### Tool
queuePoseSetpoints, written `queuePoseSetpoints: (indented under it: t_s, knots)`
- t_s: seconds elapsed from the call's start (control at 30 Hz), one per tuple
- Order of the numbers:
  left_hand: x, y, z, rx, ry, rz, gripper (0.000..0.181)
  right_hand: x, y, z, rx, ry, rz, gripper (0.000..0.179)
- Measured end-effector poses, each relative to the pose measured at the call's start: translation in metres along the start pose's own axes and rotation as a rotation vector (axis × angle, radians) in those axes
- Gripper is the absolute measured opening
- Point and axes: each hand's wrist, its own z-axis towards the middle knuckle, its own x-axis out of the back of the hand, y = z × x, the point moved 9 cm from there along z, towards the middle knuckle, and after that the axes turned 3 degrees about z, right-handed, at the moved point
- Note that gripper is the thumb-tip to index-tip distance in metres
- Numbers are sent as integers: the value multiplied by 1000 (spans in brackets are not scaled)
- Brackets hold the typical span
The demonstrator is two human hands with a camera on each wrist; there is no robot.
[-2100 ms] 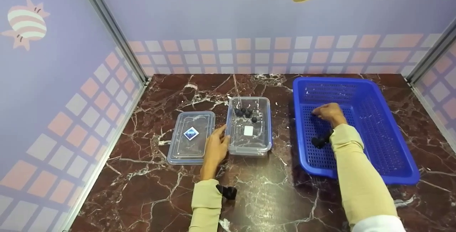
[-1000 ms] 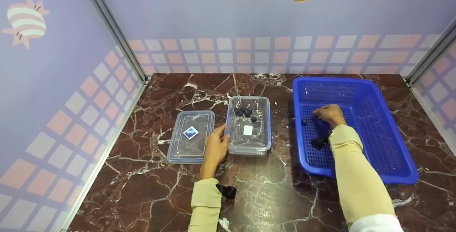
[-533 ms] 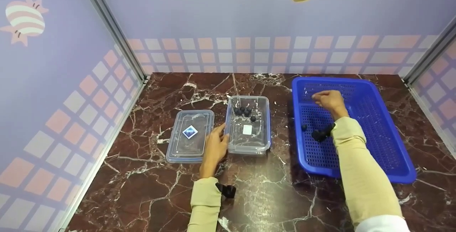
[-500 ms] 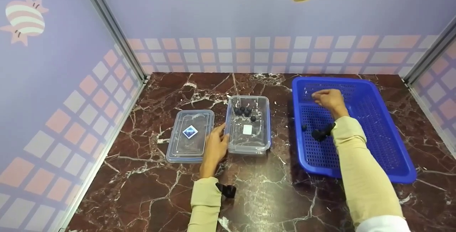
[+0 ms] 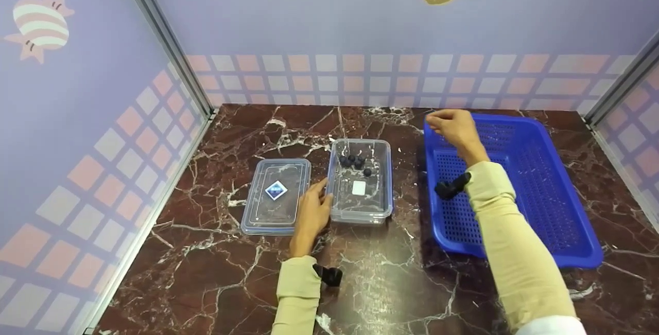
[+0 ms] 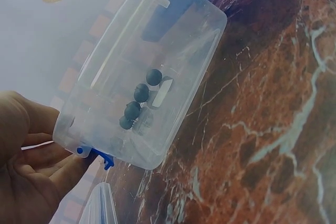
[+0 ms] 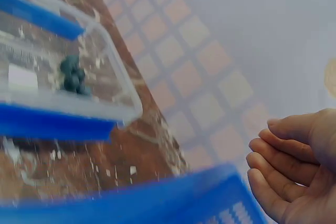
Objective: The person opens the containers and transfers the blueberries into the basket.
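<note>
A clear plastic food box [image 5: 360, 204] with blue side clips stands mid-table, several blueberries [image 5: 358, 161] inside it, mostly toward its far end. My left hand [image 5: 313, 209] rests its fingers and thumb against the box's left side; the left wrist view shows them at a blue clip [image 6: 107, 160]. The right hand [image 5: 455, 129] is raised over the far left corner of a blue basket [image 5: 566, 191]. Its fingers are curled with the thumb close to the index fingertip, and I cannot tell whether a blueberry sits between them. The palm shows bare in the right wrist view.
A clear lid [image 5: 275, 211] with a blue diamond label lies flat left of the box, beside the left hand. A strip of dark red marble table [image 5: 409, 211] separates box and basket. Patterned wall panels [image 5: 329, 26] close off the back and sides.
My right hand has risen from the basket's floor and moved left to its far left rim. A blueberry seen loose in the basket is now hidden behind the wrist camera. The left hand stays put.
</note>
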Motion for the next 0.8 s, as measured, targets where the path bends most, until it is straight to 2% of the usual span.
queuePoseSetpoints:
  t_s: [0.3, 0.47, 0.8]
  knots:
    - [0, -1, 0, 17, 5, 5, 41, -43, -22, -1, 58, -38, -66, 28]
    - [0, 0, 0, 9, 5, 11, 41, -62, -24, -2, 90, -45, -97, 25]
    - [2, 4, -1, -31, 27, 31, 40, -98, -24, -5, 147, -82, -232, 24]
